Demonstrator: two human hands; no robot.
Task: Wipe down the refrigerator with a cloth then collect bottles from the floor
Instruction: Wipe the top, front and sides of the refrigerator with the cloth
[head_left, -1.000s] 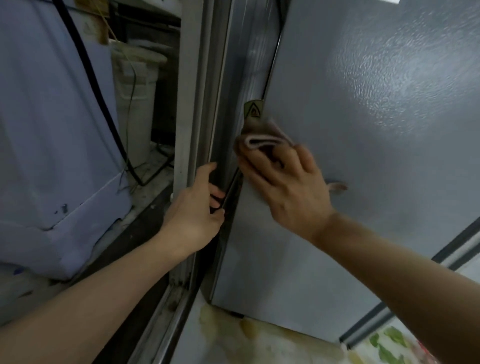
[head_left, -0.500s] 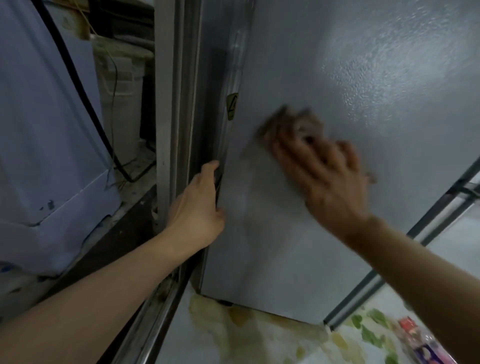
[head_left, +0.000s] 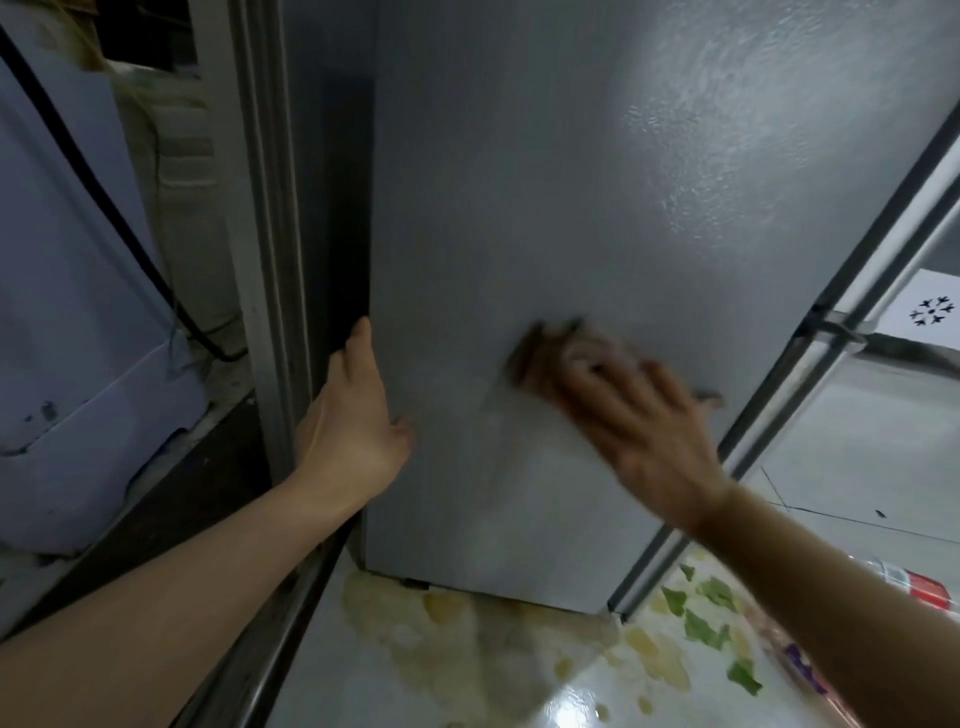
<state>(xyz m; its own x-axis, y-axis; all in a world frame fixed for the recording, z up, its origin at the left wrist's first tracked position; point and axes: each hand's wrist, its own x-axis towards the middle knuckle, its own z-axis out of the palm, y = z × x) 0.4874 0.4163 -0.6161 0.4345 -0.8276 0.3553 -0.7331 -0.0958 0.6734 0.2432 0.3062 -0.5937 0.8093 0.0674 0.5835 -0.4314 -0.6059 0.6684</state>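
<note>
The grey refrigerator (head_left: 597, 182) fills the middle of the view, its side panel facing me. My right hand (head_left: 634, 410) presses a folded pinkish cloth (head_left: 576, 348) flat against the lower part of that panel; the cloth is blurred and mostly under my fingers. My left hand (head_left: 353, 421) grips the panel's rear left edge, fingers hooked behind it, thumb on the front. At the lower right a bottle with a red label (head_left: 919, 587) lies on the floor, partly hidden by my right forearm.
A metal door frame (head_left: 265, 260) runs down the left beside a blue-covered appliance (head_left: 67, 312) with a black cable (head_left: 119, 218). The glossy floor (head_left: 467, 675) carries yellow and green leaf patterns. The fridge's front seam with a white snowflake sticker (head_left: 930, 312) is at right.
My right hand with the cloth has swept from the panel's rear edge rightward and down across its face. The left hand has kept its grip on the edge. The view has shifted right.
</note>
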